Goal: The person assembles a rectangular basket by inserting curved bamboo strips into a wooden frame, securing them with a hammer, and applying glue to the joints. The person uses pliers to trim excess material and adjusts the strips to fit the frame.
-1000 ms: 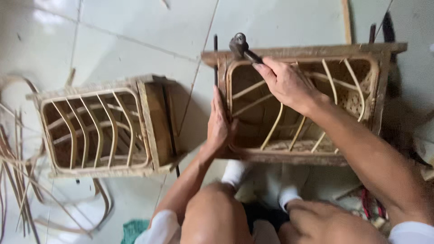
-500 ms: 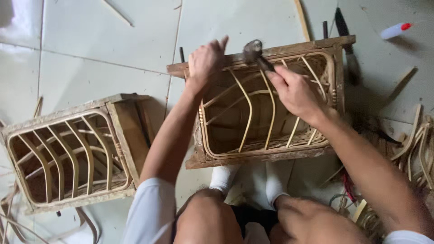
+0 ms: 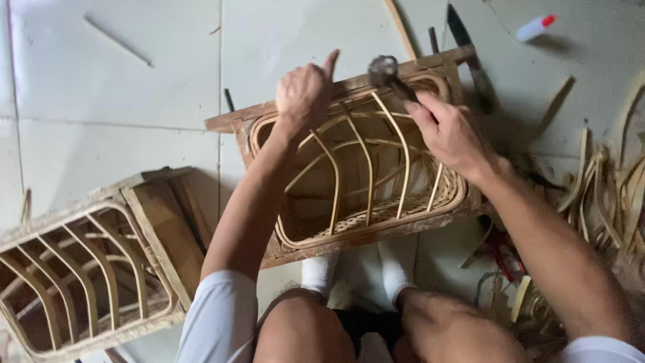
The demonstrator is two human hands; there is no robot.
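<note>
A rattan basket in a wooden frame [image 3: 363, 175] lies on the tiled floor in front of my feet. My left hand [image 3: 306, 91] grips its far top edge, thumb raised. My right hand [image 3: 450, 134] holds a small hammer [image 3: 390, 74] by the handle, its metal head over the frame's far rim. Curved rattan ribs run across the basket's opening below both hands.
A second rattan basket in a wooden frame [image 3: 87, 269] lies at the lower left. Loose rattan strips [image 3: 611, 195] pile up on the right. A knife [image 3: 467, 44] and a white tube with a red cap [image 3: 534, 27] lie on the floor beyond the basket.
My left hand moved from the basket's near left side up to the far edge. The view shifted left and down, and the hammer stays over the far rim.
</note>
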